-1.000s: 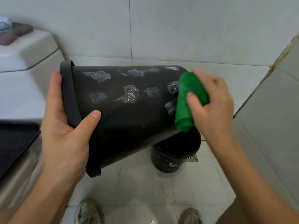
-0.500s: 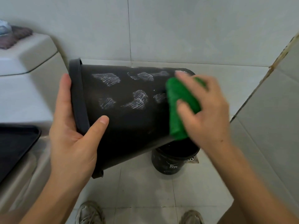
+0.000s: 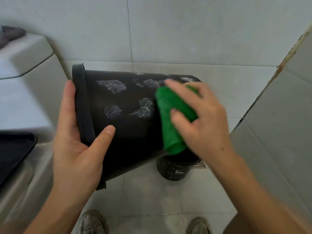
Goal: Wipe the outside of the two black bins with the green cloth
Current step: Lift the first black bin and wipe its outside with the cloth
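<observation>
A large black bin [image 3: 128, 132] lies on its side in the air, rim to the left, its wall marked with several whitish smears. My left hand [image 3: 79, 149] grips its rim, thumb on the outer wall. My right hand [image 3: 202, 119] holds a rolled green cloth [image 3: 170, 119] pressed against the bin's wall near its base end. A second, smaller black bin [image 3: 175, 171] stands upright on the floor below, partly hidden by the first bin and the cloth.
A white toilet tank [image 3: 28, 68] with a dark cloth on top stands at the left, and a dark tray-like edge [image 3: 15, 152] lies below it. A floor drain [image 3: 199, 163] sits beside the small bin. A tiled wall juts in at the right. My shoes show at the bottom.
The green cloth and my right hand have slid leftward along the bin wall, from its base end toward the middle. The smears nearest the base are gone or covered.
</observation>
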